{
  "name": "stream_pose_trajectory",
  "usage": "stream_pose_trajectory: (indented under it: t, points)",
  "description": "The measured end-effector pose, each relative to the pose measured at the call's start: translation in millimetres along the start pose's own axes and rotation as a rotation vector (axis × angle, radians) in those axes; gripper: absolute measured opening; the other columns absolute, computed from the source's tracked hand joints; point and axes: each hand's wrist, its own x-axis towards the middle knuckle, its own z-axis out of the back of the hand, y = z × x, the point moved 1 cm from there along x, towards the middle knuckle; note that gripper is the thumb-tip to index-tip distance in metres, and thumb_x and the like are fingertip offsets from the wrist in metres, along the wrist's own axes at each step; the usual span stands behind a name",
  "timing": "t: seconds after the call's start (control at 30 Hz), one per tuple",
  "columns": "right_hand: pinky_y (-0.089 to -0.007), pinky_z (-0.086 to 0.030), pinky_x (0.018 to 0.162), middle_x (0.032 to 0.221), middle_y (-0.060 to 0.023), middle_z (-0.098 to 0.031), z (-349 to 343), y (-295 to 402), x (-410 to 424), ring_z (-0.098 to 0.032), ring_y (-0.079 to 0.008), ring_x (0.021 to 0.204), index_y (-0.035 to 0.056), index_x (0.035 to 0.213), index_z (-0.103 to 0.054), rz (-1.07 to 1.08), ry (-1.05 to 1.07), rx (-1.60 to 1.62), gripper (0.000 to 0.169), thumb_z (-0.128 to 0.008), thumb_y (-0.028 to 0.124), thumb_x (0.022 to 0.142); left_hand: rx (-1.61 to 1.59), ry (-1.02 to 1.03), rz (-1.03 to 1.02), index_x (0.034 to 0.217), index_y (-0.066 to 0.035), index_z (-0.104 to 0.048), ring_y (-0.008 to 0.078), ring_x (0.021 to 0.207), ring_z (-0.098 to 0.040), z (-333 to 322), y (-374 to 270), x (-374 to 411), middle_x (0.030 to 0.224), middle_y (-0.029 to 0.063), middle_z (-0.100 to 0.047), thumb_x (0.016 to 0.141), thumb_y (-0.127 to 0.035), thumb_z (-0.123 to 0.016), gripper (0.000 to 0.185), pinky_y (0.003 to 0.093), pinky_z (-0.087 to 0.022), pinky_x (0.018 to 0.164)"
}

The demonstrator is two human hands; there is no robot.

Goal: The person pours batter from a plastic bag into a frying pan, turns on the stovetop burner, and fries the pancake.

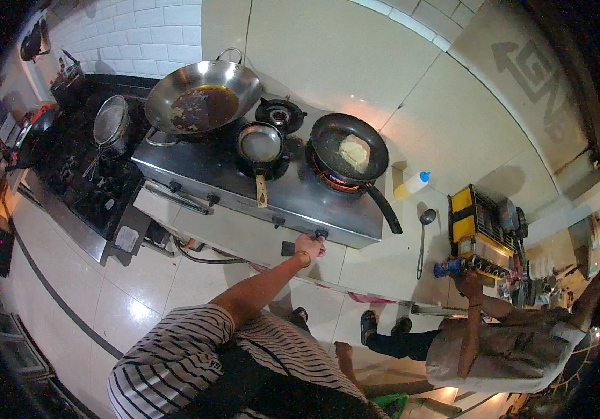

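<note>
My left hand grips a black control knob on the front of a steel gas stove. Above that knob, a black frying pan sits over a lit burner with an orange-red flame. A pale, folded piece of food lies in the pan, whose handle points toward the front right. Down by my side hangs my right hand, away from the stove; its fingers are too small to make out.
Left on the stove stand a small frying pan and a large steel wok holding brown liquid. A squeeze bottle and a ladle rest on the right counter. Another person holds a blue can beside a yellow-sided appliance.
</note>
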Motion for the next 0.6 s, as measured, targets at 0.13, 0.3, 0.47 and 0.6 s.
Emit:
stream_pose_trajectory:
  t: [0.13, 0.3, 0.47, 0.6]
  points:
    - [-0.0361, -0.053, 0.054, 0.072, -0.0087, -0.065, -13.1, -3.6, 8.5, -0.062, -0.0223, 0.057, 0.0127, 0.085, -0.064, -0.294, -0.130, 0.899, 0.016, -0.055, 0.025, 0.083, 0.072, 0.008, -0.061, 0.070, 0.007, -0.059, 0.0185, 0.046, -0.059, 16.6, -4.2, 4.6, 0.061, 0.0121, -0.062, 0.083, -0.010, -0.059, 0.021, 0.0289, -0.048, 0.039]
    - [-0.0357, -0.053, 0.063, 0.082, -0.0077, -0.066, -28.4, -16.4, 17.9, -0.064, -0.0207, 0.071, 0.0146, 0.089, -0.064, -0.151, -0.119, 0.368, 0.015, -0.057, 0.026, 0.081, 0.018, 0.009, 0.026, 0.067, 0.004, -0.057, 0.0174, 0.043, -0.055, 2.3, -20.4, -11.8, 0.058, 0.0095, -0.058, 0.081, -0.013, -0.062, 0.023, 0.0286, -0.042, 0.035]
    - [-0.0362, -0.053, 0.065, 0.083, -0.0102, -0.065, 7.8, 23.3, 16.1, -0.064, -0.0229, 0.072, 0.0139, 0.093, -0.065, -0.178, 0.019, 0.280, 0.018, -0.053, 0.023, 0.083, 0.055, 0.117, 0.076, 0.071, 0.002, -0.056, 0.0152, 0.046, -0.055, 12.7, -19.3, -24.3, 0.059, 0.0076, -0.055, 0.084, -0.020, -0.060, 0.026, 0.0285, -0.042, 0.039]
    - [-0.0365, -0.053, 0.065, 0.086, -0.0102, -0.065, -12.7, 17.1, 10.7, -0.064, -0.0236, 0.072, 0.0107, 0.096, -0.064, -0.109, -0.080, 0.236, 0.020, -0.055, 0.023, 0.082, 0.278, 0.428, 0.113, 0.082, 0.000, -0.060, 0.0142, 0.050, -0.055, 33.8, -5.4, -64.2, 0.062, 0.0071, -0.056, 0.087, -0.026, -0.055, 0.027, 0.0274, -0.044, 0.046]
